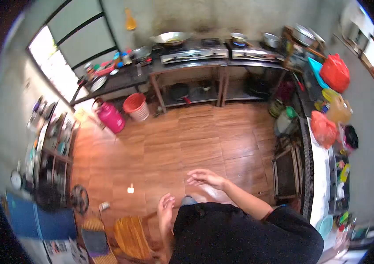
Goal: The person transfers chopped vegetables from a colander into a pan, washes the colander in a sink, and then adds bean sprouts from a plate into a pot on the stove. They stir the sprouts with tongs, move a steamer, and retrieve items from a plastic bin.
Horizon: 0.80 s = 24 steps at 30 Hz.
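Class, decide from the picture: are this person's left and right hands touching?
Apart. The head view shows wood-look floor plainly between the left hand and the right hand.

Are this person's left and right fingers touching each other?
No, brown floor shows in the gap between the left fingers and the right fingers.

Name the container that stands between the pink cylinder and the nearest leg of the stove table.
The head view shows a red basket between the pink cylinder and the table leg.
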### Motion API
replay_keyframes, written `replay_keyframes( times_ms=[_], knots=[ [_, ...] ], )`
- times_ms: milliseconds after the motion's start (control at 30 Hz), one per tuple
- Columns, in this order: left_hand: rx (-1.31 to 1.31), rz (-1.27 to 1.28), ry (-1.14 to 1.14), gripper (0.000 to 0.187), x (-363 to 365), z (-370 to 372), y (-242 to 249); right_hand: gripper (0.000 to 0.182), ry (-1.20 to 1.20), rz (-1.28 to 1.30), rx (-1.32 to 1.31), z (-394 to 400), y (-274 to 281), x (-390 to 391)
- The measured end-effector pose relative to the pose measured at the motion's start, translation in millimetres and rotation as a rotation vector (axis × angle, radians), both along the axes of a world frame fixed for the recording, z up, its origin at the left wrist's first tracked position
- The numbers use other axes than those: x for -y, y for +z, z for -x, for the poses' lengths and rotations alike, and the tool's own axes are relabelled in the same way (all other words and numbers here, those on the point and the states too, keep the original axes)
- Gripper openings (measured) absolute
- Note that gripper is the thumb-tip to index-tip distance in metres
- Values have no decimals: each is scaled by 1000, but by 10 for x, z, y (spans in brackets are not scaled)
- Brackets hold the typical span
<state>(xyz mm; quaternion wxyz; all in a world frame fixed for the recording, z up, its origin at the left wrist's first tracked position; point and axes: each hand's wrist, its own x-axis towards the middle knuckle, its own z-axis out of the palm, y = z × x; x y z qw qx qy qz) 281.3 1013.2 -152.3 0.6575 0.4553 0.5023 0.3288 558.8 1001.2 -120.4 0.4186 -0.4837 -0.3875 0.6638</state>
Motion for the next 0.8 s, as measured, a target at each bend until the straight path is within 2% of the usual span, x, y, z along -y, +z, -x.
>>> replay_keyframes(
  times_ms=[67, 100, 167, 200, 233, 300, 367, 433, 500, 567, 667, 733, 800],
  knots=[
    [0, 16, -95, 33, -535, -158, -81, 47, -62, 103, -445, -84, -191, -315],
    [-1, 32, -118, 33, -771, -235, -118, 47, -148, 94, -462, -65, -291, -367],
    [8, 72, -236, 33, -1298, -556, -112, 48, 189, 84, 1444, -103, -381, -525],
    [-57, 36, -343, 33, -1564, -723, -47, 53, 277, 123, 1476, -269, -290, -539],
    [-126, -5, -446, 33, -1846, -896, 20, 53, 243, 155, 1473, -435, -368, -532],
    [-154, -30, -547, 35, -2313, -1309, 144, 51, -343, 83, 493, -663, -598, -391],
    [-177, -215, -744, 38, -2688, -1751, 371, 45, -613, 278, -9, -795, -226, -145],
    [-146, -265, -854, 38, -2965, -2223, 549, 37, -809, 257, 289, -977, -270, 64],
    [-96, -316, -949, 38, -3124, -2727, 611, 33, -1115, 322, 287, -1148, -544, 280],
    [-102, -315, -1057, 38, -3177, -3191, 559, 29, -1371, 360, 111, -1327, -517, 395],
    [-79, -242, -1135, 38, -3032, -3851, 376, 27, -1500, 382, 40, -1714, -661, 501],
    [-42, -212, -1190, 39, -2934, -4365, 117, 27, -1470, 418, 36, -2102, -853, 502],
    [-19, -26, -1264, 38, -2716, -4760, 0, 28, -1379, 496, 111, -2560, -890, 539]
  ],
)
